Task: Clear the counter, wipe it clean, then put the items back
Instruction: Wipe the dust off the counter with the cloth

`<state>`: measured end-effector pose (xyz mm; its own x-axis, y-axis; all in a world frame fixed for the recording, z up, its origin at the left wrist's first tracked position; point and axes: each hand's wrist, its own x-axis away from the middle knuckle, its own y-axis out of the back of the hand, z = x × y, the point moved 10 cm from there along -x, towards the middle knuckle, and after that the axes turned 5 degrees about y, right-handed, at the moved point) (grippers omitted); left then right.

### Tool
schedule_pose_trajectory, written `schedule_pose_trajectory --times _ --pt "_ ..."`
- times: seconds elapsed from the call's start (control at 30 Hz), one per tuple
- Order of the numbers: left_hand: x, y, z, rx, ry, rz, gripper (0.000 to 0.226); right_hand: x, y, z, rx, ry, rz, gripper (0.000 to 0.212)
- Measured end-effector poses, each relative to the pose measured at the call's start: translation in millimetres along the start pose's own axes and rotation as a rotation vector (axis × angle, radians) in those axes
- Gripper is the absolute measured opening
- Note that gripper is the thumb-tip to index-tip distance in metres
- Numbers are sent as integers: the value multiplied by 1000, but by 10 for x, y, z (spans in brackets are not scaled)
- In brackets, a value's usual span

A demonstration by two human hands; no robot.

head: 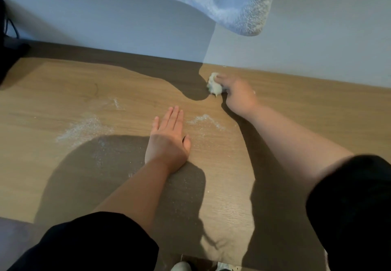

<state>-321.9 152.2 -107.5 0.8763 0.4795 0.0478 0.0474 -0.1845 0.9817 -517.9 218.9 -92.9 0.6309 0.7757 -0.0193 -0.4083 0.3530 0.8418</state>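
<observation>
Right grip (237, 95) clutches the white wad (214, 85) at its fingertips on the counter (63, 105), left grip (169, 137) flat

We note counter (63, 105) light brown, fine wood-grain pattern. We record whitish speckled streaks (84, 129) across it. We log crumpled wad (214, 85) off-white; wall (105, 23) pale grey; fluffy towel (232, 0) pale blue-white; sleeves (95, 245) black; object (8, 59) at left edge black.
</observation>
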Motion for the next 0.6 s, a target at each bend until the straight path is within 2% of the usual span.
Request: schedule_pose_trajectory --times 0.13,0.2,0.27,0.33,0.4,0.5,0.6 --pt "-3 8 -10 -12 -9 -18 74 646 -102 289 -49 120 106 56" --pt "-3 14 -11 0 -11 -24 75 709 -87 324 -136 98 181 54" --pt "-2 14 -11 8 -16 -25 75 557 112 145 -211 -23 104 53" --pt "-3 12 -6 17 -16 -23 76 357 403 -201 -266 -155 -92 53" --pt "-7 13 0 24 -10 -23 74 275 440 -438 -224 -215 -121 56" --pt "-11 19 -16 24 -17 -27 71 369 175 -337 -156 -142 -29 59" --pt "-23 -2 5 37 -1 -16 72 640 -22 23 -133 -15 -11 61"
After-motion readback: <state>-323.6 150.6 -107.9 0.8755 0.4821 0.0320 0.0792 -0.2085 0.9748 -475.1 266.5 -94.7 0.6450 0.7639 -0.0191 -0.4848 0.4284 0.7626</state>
